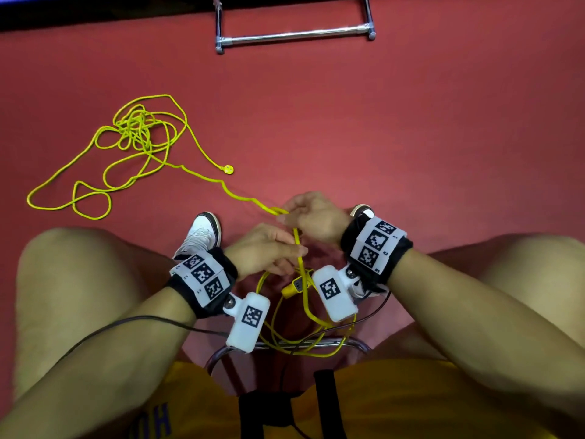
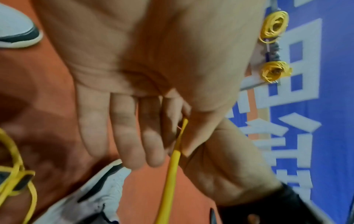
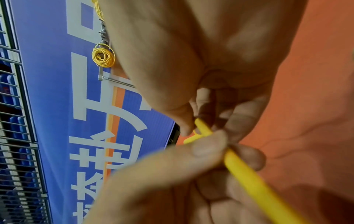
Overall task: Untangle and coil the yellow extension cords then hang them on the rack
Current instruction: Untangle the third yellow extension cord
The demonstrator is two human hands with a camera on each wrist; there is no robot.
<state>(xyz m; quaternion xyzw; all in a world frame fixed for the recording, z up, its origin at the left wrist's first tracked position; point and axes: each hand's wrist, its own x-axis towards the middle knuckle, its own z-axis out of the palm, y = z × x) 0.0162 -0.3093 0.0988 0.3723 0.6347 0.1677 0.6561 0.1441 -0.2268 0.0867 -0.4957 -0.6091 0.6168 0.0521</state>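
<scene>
My right hand point(image 3: 220, 136) pinches the yellow cord point(image 1: 297, 245) | my left hand point(image 1: 269, 251) pinches it just below | tangle point(image 1: 139, 131) on floor, beyond hands | advice: feed slack hand-over-hand, keeping loops even, untwisted.

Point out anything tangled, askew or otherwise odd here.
The yellow cord on the red floor at the left is knotted and sprawls in loose loops. Both the left hand and right hand pinch its near stretch.
</scene>
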